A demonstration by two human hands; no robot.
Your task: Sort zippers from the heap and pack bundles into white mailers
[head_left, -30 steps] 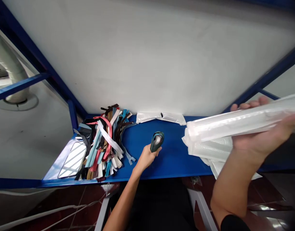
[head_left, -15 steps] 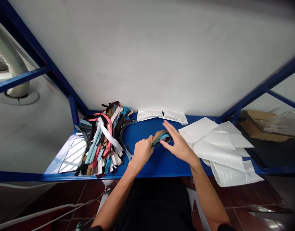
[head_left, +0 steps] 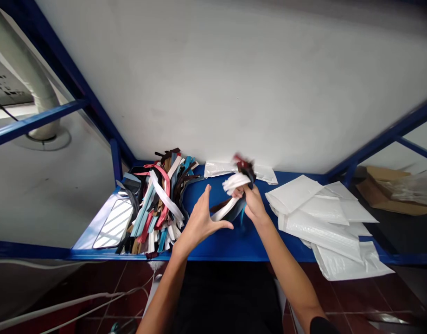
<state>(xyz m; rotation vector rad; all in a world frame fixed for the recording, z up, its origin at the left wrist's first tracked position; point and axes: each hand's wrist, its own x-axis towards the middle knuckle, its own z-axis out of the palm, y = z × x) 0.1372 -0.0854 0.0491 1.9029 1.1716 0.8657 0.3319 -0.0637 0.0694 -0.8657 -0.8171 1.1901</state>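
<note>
My right hand is closed around a bundle of zippers, held over the middle of the blue table. Their white, dark red and black ends stick up past my fingers, and the upper ends are blurred. Below, the zippers bend in a loop toward my left hand. That hand is open, thumb and fingers spread around the loop's left side; whether it touches the loop I cannot tell. Left of it lies a large pile of loose zippers in pink, white, light blue, brown and black.
White padded mailers overlap on the right, one hanging over the front edge. Two white packages lie along the back wall. A phone rests left of the zipper pile. Blue frame bars flank the table.
My left hand has let go of the bundle and opened. My right hand, open before, has closed on it, and the zippers' ends now point up and away. The view has shifted slightly.
</note>
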